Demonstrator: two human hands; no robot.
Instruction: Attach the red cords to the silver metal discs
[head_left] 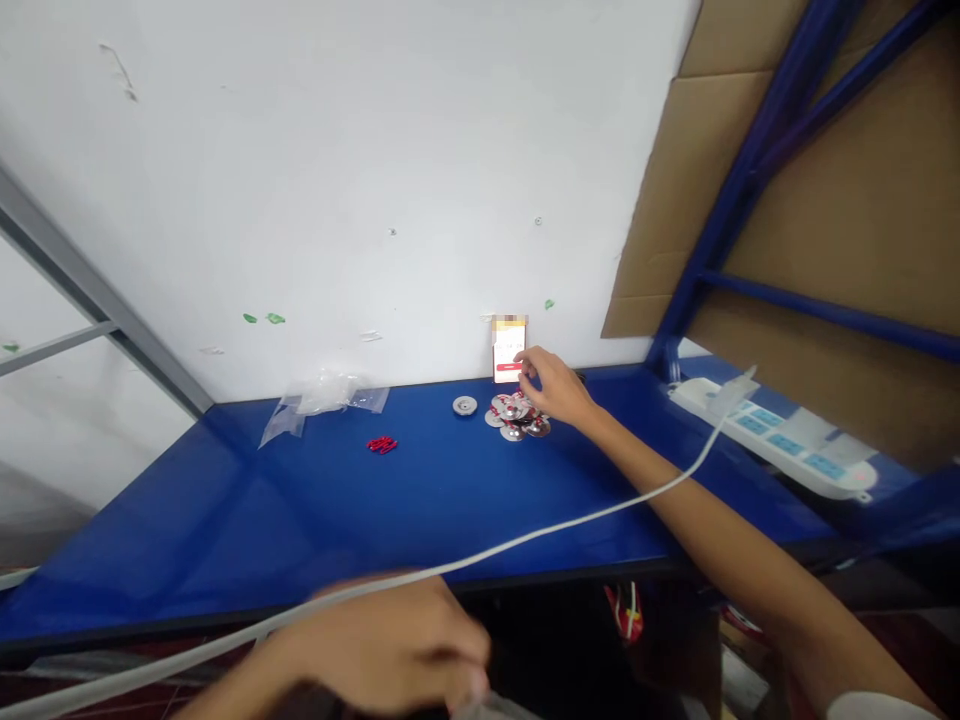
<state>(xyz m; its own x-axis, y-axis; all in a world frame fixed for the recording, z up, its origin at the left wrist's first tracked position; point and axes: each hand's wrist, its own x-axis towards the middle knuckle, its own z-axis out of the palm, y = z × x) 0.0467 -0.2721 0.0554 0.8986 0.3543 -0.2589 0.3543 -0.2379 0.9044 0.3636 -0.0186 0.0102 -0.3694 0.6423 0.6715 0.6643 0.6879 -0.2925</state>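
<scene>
Blurred left hand nearest (grip unclear), right hand fingers loosely spread, touching metal discs

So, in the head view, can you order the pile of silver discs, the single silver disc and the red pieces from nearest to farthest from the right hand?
1. pile of silver discs: at the fingertips of the right hand.
2. single silver disc: just left of the pile.
3. red pieces: farther left on the blue table.
</scene>
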